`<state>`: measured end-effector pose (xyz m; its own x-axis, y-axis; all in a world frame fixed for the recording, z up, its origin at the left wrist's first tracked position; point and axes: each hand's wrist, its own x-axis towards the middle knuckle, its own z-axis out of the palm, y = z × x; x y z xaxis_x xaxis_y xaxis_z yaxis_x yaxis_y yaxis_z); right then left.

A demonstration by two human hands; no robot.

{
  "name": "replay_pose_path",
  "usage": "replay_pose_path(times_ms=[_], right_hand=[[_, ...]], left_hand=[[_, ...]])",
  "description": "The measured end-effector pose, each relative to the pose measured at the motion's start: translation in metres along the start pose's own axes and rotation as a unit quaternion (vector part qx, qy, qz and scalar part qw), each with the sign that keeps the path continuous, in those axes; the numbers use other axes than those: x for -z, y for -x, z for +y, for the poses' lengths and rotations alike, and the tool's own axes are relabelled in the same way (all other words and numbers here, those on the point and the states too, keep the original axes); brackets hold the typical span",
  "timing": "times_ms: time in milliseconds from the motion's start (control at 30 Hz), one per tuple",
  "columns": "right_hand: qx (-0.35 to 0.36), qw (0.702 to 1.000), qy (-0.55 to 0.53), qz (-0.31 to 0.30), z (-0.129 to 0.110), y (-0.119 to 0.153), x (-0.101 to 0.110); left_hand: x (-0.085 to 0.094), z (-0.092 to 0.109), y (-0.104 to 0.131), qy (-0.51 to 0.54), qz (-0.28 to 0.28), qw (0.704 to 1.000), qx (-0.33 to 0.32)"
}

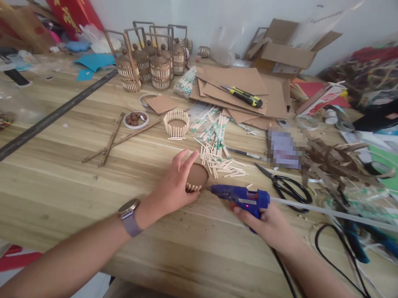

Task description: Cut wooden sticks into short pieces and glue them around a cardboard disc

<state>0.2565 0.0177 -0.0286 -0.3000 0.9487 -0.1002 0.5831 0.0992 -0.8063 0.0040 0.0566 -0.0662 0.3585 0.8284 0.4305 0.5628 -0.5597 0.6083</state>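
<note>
My left hand (174, 183) grips the near left side of a round brown cardboard disc (197, 176), which has a few short sticks standing along its near edge. My right hand (265, 222) is wrapped round the handle of a blue glue gun (239, 195). The gun's nozzle points left and is right beside the disc's right edge. Behind the disc lies a loose pile of short pale sticks (215, 162). A small round basket of upright sticks (176, 124) stands farther back.
Black scissors (289, 190) lie right of the glue gun. A bowl of brown balls (136, 119), lidded stick baskets (160, 72), cardboard sheets with a yellow cutter (244, 97) and an open box (282, 50) are behind. A black cable (287, 280) runs at the right.
</note>
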Motion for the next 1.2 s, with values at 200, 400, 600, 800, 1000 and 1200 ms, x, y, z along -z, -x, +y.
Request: replay_pose_path(times_ms=[200,400,600,800,1000,1200], right_hand=[[0.028,0.998,0.052,0.000,0.008,0.004,-0.001],[0.049,0.993,0.104,0.019,0.000,0.004,-0.007],[0.060,0.989,0.133,0.027,0.002,0.004,-0.011],[0.061,0.987,0.146,0.032,0.003,0.005,-0.011],[0.058,0.987,0.147,0.025,0.001,0.004,-0.011],[0.062,0.985,0.158,0.025,0.002,0.005,-0.012]], left_hand=[[-0.001,-0.001,0.001,-0.006,0.007,1.000,-0.004],[-0.001,-0.001,0.001,-0.007,0.001,1.000,0.004],[-0.001,-0.001,0.001,-0.003,-0.002,1.000,0.010],[0.000,-0.001,0.001,-0.002,-0.007,1.000,0.017],[0.000,-0.001,0.001,-0.006,-0.009,1.000,0.017],[0.001,0.000,0.001,-0.008,-0.013,1.000,0.020]])
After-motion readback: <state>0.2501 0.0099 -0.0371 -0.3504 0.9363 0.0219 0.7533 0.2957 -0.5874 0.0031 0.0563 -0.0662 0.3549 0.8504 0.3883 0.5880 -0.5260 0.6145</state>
